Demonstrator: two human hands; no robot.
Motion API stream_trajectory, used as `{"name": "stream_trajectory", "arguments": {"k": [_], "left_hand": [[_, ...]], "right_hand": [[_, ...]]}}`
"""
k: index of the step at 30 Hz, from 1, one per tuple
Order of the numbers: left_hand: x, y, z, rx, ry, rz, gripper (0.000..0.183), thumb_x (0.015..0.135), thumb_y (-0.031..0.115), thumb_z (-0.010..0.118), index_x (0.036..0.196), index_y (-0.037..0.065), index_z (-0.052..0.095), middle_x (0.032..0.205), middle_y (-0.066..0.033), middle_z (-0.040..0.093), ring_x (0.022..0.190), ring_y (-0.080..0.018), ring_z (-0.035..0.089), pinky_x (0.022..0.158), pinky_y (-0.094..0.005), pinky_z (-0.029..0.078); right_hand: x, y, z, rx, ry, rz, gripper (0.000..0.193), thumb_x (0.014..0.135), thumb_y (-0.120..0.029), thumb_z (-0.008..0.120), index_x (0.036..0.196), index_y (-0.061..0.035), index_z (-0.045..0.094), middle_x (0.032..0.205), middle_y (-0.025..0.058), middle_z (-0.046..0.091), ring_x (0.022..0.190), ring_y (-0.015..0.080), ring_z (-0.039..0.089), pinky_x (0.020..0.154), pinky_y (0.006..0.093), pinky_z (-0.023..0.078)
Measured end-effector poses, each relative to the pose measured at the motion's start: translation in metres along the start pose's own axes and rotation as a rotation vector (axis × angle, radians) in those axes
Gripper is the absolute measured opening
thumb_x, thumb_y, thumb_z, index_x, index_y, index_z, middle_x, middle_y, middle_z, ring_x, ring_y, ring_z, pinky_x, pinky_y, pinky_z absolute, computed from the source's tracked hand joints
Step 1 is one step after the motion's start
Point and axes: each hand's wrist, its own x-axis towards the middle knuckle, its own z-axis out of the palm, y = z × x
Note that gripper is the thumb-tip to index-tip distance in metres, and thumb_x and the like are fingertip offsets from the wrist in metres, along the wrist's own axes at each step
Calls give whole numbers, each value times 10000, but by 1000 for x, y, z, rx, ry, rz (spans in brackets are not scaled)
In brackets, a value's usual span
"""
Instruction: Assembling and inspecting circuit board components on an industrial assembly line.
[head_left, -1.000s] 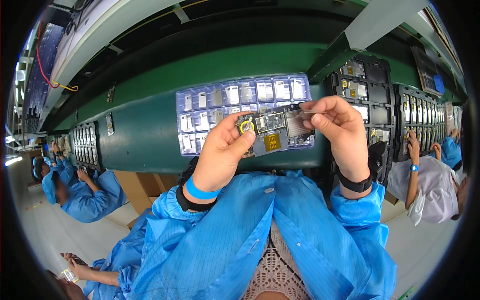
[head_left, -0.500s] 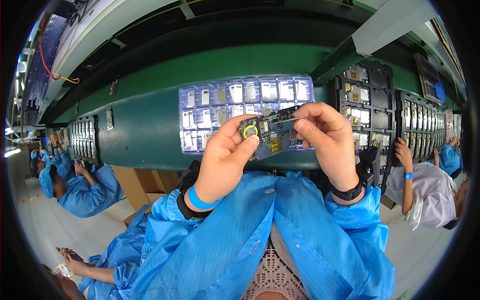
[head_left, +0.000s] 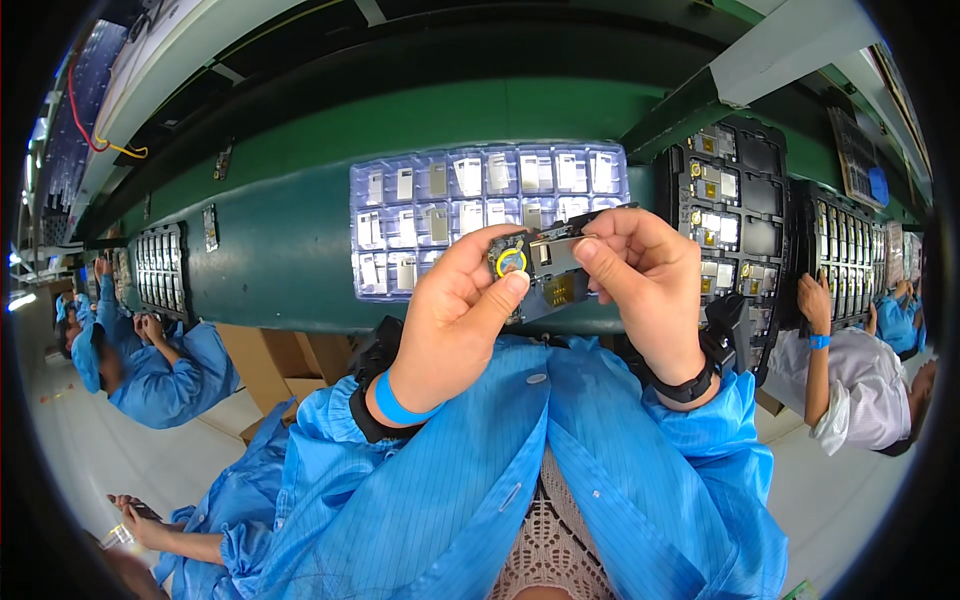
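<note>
A board point(head_left: 535, 300) is held up between two bare hands above a green desk point(head_left: 280, 265), just in front of a clear tray point(head_left: 355, 215) of pale metal parts. The left hand point(head_left: 450, 325) grips the board's left end, its thumb set beside a yellow ring point(head_left: 511, 262); the fingers beneath are mostly hidden by the board. The right hand point(head_left: 645, 285) pinches a silver plate point(head_left: 562, 257) between thumb and fingers over the board's right end. Whether the plate touches the board, or the right fingers also bear on it, cannot be told, as the thumb covers that edge. A gold patch point(head_left: 558, 290) shows below the plate, partly cut off by the right hand.

Hands and board block the clear tray's lower right pockets. To the right, a black tray point(head_left: 757, 190) carries more boards in its left column, its near end partly covered by the black strap point(head_left: 690, 385) at the right wrist. Farther right, a co-worker's hand point(head_left: 815, 305) rests at the edge of another black tray point(head_left: 845, 245). At far left, a tray of small parts point(head_left: 160, 272) is too small to make out in detail.
</note>
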Motion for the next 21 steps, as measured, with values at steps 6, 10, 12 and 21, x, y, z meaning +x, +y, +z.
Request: {"name": "stream_trajectory", "arguments": {"k": [6,10,12,21], "left_hand": [[0,0,4,-27,18,-8,307,849,-30,436,1152,-45,389,1015,-91,546,919,-95,509,804,-222,405],[1,1,5,-39,19,-15,312,850,-32,434,1156,-46,378,1016,-92,543,914,-91,507,794,-219,408],[1,1,5,-30,19,-18,315,850,-33,434,1159,-47,374,1016,-92,542,911,-89,506,790,-217,408],[0,3,7,-7,27,-27,309,854,-27,433,1157,-47,374,1000,-86,540,892,-78,500,768,-209,408]], "right_hand": [[-1,3,-2,74,15,-25,87,769,-29,620,832,16,581,682,19,596,575,34,509,505,166,404],[-1,3,-1,59,14,-30,81,770,-21,615,831,19,579,684,20,594,585,35,511,520,165,406],[-1,3,0,52,12,-25,81,771,-20,614,831,20,578,684,20,593,587,35,511,522,164,407],[0,5,1,17,30,-48,85,766,-16,618,829,25,579,689,25,596,603,34,518,539,167,420]]}}
